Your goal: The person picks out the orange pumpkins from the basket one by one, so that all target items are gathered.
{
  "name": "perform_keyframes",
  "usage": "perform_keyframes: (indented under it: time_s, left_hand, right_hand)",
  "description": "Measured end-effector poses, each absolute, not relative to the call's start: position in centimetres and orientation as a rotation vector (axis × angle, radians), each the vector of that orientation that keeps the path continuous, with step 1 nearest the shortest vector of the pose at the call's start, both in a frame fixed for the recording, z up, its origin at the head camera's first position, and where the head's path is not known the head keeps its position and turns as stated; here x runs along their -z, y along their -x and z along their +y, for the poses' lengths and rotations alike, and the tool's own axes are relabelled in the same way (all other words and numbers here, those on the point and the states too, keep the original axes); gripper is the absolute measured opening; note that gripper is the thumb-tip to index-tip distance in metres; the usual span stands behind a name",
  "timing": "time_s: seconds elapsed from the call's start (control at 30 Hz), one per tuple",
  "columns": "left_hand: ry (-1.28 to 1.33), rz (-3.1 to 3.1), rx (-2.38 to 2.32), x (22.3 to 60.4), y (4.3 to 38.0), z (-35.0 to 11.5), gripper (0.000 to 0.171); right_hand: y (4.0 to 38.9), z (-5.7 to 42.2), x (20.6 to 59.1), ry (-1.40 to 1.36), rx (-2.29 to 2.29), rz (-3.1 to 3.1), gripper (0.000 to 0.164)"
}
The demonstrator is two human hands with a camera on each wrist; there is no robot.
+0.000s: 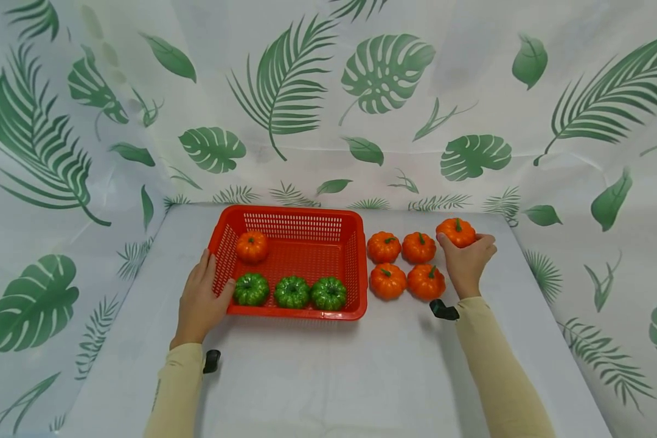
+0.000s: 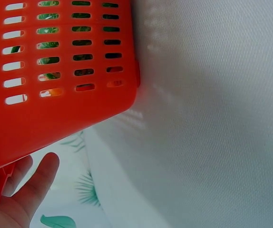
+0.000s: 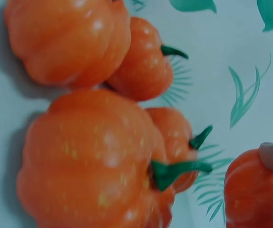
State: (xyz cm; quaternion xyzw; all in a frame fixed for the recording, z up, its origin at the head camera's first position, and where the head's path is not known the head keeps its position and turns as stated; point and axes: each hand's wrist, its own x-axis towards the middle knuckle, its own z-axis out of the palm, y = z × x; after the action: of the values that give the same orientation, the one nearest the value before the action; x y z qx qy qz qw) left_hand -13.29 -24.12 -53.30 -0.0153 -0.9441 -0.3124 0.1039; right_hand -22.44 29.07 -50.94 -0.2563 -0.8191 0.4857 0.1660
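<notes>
**Orange pumpkin in the right grip, basket steadied on the left**

We note the right grip (image 1: 469, 258) closed around one orange pumpkin (image 1: 454, 232), thumb on its near side, at the far right end of the group. It seems to us to be lifted off the counter (image 1: 317, 377): the right wrist view shows it well apart from its neighbours, though that frame cuts it off. Its stem points up.

The left grip (image 1: 199, 304) holds the near left corner of the red basket (image 1: 306, 314), thumb over the rim, fingers along the outside. Inside, three green pumpkins (image 1: 292, 292) line the near wall and a single orange one (image 1: 252, 247) sits toward the far left. Four orange pumpkins (image 1: 425, 281) stand in two pairs just beside the basket's right wall.

Handling, our judgement: the ribbed skin looks smooth and shiny, so we want the thumb and fingers opposed across the widest part, firm without squeezing, and off the stem. Any sideways travel to the left calls for height first, since the four would lie in the path and could roll if clipped. The high right wall would need clearing too. We would load the left grip only lightly; a hard push could skid the basket into the nearest pair.
</notes>
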Motion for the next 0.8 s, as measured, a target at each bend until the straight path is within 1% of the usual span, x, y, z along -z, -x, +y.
perform_keyframes:
  time_s: [0.13,0.23,0.33,0.57,0.8]
  left_hand:
    - [0.053,-2.784,0.919,53.3,13.3,-24.2,0.076]
    - [0.051,-2.784,0.925,53.2,13.3,-24.2,0.076]
    - [0.051,-2.78,0.928,53.1,13.2,-24.1,0.076]
    - [0.048,-2.785,0.914,52.9,13.3,-24.1,0.075]
    - [0.043,-2.783,0.911,53.0,13.3,-24.0,0.074]
  right_hand:
    - [22.4,30.1,51.6,0.818,-1.358,-2.375,0.091]
    - [22.4,30.6,52.0,0.884,-1.336,-2.436,0.1]
    - [22.3,30.9,52.2,0.948,-1.308,-2.485,0.105]
    - [22.1,31.3,53.1,1.033,-1.25,-2.551,0.103]
    - [22.2,31.7,54.1,0.992,-1.22,-2.618,0.104]
